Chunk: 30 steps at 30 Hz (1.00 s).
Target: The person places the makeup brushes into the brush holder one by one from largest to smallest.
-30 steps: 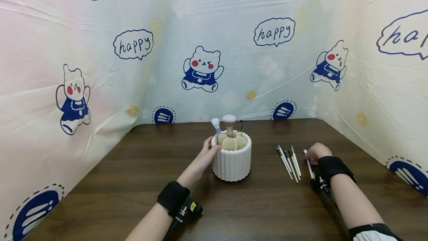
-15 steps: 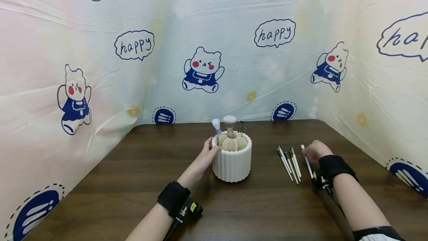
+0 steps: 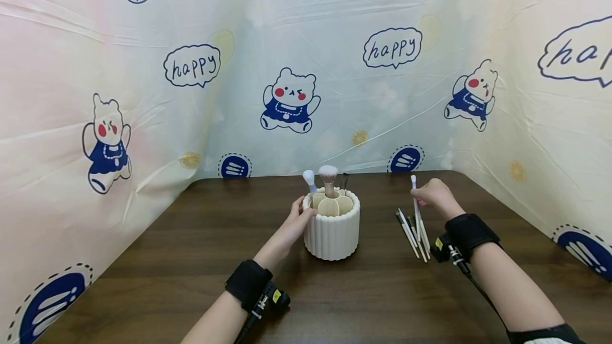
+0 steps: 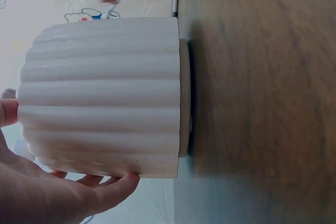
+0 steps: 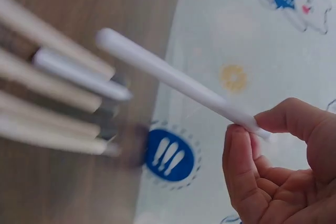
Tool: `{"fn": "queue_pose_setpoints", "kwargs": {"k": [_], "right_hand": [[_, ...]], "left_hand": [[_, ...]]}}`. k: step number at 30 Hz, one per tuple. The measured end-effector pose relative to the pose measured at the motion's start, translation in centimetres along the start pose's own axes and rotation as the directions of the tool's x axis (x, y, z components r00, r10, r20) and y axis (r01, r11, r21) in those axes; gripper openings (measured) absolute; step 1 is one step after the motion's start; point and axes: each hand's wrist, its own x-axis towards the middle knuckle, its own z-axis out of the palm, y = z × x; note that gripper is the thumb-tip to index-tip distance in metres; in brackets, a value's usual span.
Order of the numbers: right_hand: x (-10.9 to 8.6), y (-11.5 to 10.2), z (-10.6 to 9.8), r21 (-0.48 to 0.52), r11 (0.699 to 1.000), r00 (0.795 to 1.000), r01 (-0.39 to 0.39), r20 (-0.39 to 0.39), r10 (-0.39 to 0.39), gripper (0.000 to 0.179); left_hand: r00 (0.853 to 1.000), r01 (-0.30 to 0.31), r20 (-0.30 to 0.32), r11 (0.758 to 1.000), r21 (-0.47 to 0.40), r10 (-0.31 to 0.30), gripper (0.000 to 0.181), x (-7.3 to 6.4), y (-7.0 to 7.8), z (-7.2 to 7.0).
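Note:
A white ribbed makeup brush holder (image 3: 331, 238) stands upright at the middle of the table. My left hand (image 3: 290, 223) grips its left side, with the thumb at the rim and the other fingers along the wall, as the left wrist view shows on the holder (image 4: 105, 98). Thumb and fingertips of my right hand (image 3: 436, 196) pinch a slim white makeup brush (image 5: 163, 72) near one end. That brush slants down over several thin makeup brushes (image 3: 407, 235) lying side by side on the table.
Inside the holder, a cream divider (image 3: 329, 207) bears a fluffy brush (image 3: 328, 174), a pale blue-handled brush (image 3: 309, 178) and dark-tipped ones (image 3: 344, 179). Patterned sheeting (image 3: 296, 31) hangs behind and beside the brown wooden table (image 3: 229, 227).
My right hand has lifted the white makeup brush from the table's right and carried it left, above the other brushes. The left hand stays on the brush holder.

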Motion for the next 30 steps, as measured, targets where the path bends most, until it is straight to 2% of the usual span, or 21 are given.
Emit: {"fn": "queue_pose_setpoints", "kwargs": {"k": [7,11,15,23,30], "right_hand": [[-0.4,-3.1,0.5,0.078,0.995,0.997,0.058,-0.063,-0.053,0.036],[-0.6,-4.5,0.7,0.073,0.992,0.990,0.106,-0.102,-0.098,0.034],[-0.8,-5.7,0.9,0.067,0.985,0.976,0.159,-0.162,-0.147,0.031],[-1.5,-8.0,1.3,0.140,0.965,0.955,0.221,-0.230,-0.186,0.029],[-2.4,-9.6,1.0,0.254,0.924,0.927,0.285,-0.317,-0.198,0.028]], "left_hand": [[1.000,-0.009,0.005,1.000,-0.005,0.009,0.074,0.1,0.0,0.0],[1.000,-0.009,0.008,1.000,-0.004,0.009,0.074,0.2,-0.1,0.0],[1.000,-0.006,0.005,1.000,-0.001,0.006,0.074,0.2,-0.1,0.0],[1.000,-0.002,0.001,1.000,-0.004,0.002,0.073,0.3,-0.2,0.0],[1.000,-0.007,0.001,1.000,-0.006,0.007,0.073,0.3,-0.2,-0.1]]}}
